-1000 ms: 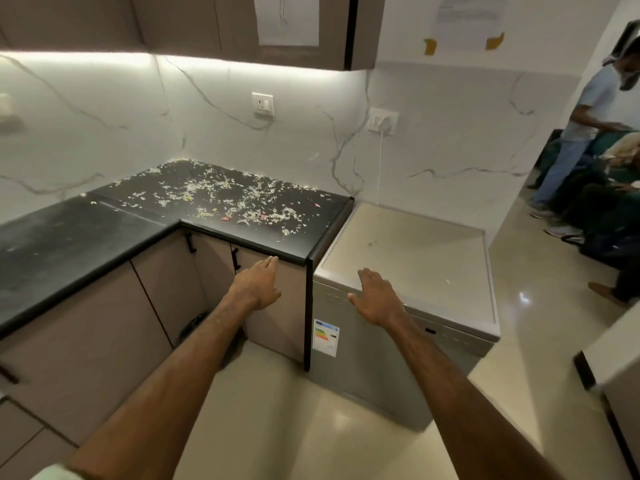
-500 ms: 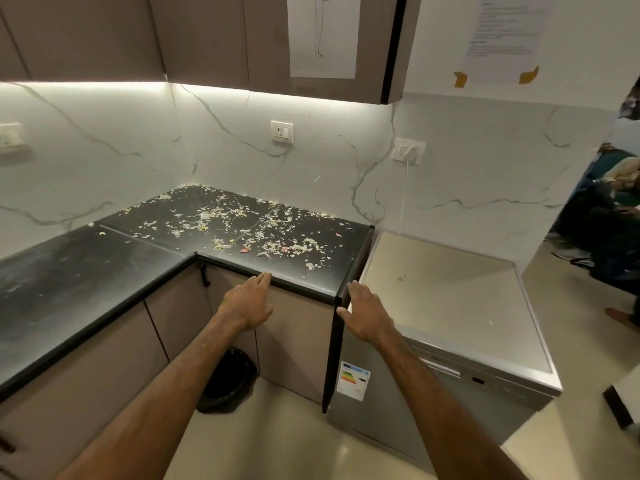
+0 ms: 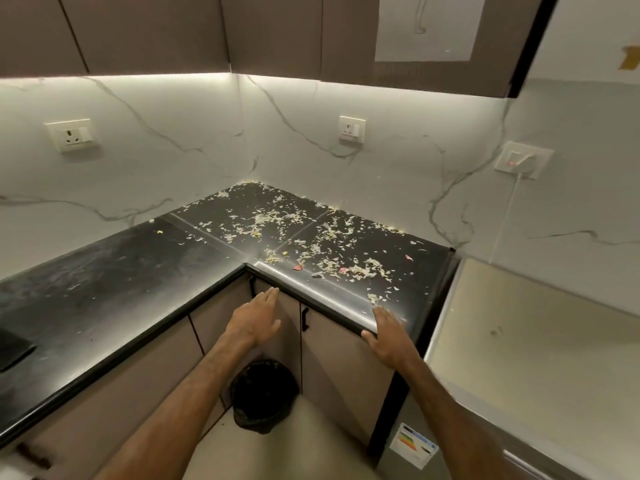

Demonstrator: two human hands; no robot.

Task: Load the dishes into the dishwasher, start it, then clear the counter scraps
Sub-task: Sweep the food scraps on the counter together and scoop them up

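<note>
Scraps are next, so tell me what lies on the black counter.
Pale scraps, a few pink, are strewn over the corner of the black counter. The right hand rests on its front edge, hiding what lies beneath. A dark flat object sits far left, cut off.

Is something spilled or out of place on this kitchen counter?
Yes. Pale food scraps lie scattered over the corner of the black counter, with a few pink bits near its front edge. Nothing else stands out.

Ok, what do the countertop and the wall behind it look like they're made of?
Countertop: looks like polished black stone, maybe granite; it mirrors the under-cabinet light. Wall: white, grey-veined marble-look slab or tile, smooth with a soft sheen.
</note>
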